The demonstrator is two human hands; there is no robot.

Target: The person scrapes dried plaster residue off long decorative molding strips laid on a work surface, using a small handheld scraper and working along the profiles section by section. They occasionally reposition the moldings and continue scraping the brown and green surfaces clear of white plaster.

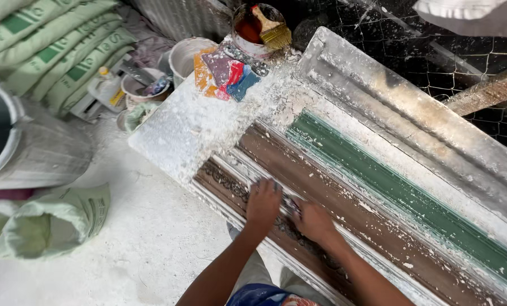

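A long moulded form (378, 170) lies on a dusty white bench, with brown ribbed bands and a green strip (395, 187) along it. My left hand (263, 203) presses on the carved brown band near the form's left end. My right hand (313, 220) rests just beside it on the same band, fingers bent against the surface. I cannot tell whether either hand holds a small tool. White powder covers the left end of the form (191, 130).
A tin with brown liquid and a brush (262, 25) stands at the back. Beside it are coloured scrapers (228, 73), a white bucket (188, 54) and small pots. Green-printed sacks (55, 51) are stacked at the left, another sack (43, 221) on the floor. Wire mesh lies at the right.
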